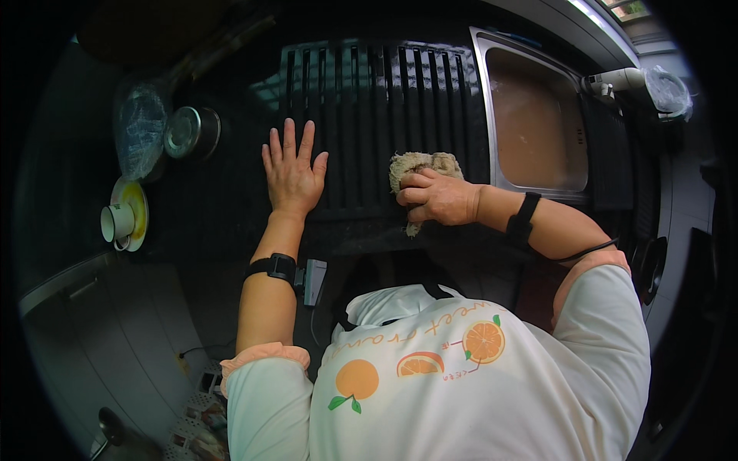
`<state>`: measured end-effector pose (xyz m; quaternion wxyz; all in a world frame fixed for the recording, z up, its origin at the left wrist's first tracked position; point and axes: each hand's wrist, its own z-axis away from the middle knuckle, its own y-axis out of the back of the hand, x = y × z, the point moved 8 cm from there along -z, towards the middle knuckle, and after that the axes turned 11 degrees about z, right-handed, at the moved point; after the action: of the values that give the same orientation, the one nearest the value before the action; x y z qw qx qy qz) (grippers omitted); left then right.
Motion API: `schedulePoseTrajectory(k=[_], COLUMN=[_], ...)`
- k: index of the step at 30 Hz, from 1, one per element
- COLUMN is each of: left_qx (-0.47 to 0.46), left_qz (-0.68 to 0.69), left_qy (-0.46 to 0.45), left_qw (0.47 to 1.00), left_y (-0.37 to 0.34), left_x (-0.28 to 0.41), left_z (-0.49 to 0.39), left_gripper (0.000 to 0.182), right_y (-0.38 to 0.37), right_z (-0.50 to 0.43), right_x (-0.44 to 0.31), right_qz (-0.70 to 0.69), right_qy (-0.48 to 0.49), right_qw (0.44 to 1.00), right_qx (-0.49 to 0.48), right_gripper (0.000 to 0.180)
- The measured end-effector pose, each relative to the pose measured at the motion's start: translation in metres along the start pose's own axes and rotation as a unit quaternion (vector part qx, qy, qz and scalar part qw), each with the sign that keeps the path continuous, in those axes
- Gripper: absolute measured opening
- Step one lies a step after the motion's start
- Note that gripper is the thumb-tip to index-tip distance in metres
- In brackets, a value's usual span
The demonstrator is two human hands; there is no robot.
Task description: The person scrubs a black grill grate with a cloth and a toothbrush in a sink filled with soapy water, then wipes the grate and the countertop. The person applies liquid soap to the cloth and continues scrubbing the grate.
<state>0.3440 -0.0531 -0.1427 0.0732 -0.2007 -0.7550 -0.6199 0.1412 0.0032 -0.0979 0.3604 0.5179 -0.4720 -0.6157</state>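
My right hand [441, 197] is closed on a frayed beige cloth [433, 163], which lies bunched on the dark grooved drainboard [360, 132] just left of the sink. Part of the cloth sticks out below my fingers. My left hand [294, 173] rests palm down at the drainboard's left side, its fingers spread and nothing held. To the right is a metal sink [536, 121] with brownish, cloudy water in it.
On the left of the dark counter stand a round metal container [184, 132], a clear plastic bag [140, 124], and a white mug [116, 223] by a yellow-stained plate [138, 213]. A white tap-like fixture [620, 79] is beyond the sink.
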Motion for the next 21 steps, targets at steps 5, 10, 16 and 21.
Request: schedulePoseTrajectory(k=[5,10,16,21], left_qx=[0.008,-0.001,-0.009,-0.009], left_qz=[-0.006,-0.011,-0.022,-0.032], left_qy=[0.000,0.008,0.017,0.020], left_qw=[1.000,1.000,1.000,0.999], left_y=[0.001,0.000,-0.001,-0.002], left_x=[0.001,0.001,0.001,0.000], left_z=[0.000,-0.001,-0.001,-0.001], left_gripper=[0.058,0.058,0.058,0.059], right_y=[0.040,0.010,-0.007,0.025], right_z=[0.022,-0.011,-0.014,0.013], right_x=[0.033,0.003,0.008,0.009], right_qz=[0.026,0.117,-0.003,-0.033], right_qy=[-0.237,-0.174,-0.103,-0.075], right_qw=[0.961,0.977,0.994,0.993], right_qx=[0.141,0.048,0.034,0.081], right_gripper=[0.019,0.028,0.018,0.015])
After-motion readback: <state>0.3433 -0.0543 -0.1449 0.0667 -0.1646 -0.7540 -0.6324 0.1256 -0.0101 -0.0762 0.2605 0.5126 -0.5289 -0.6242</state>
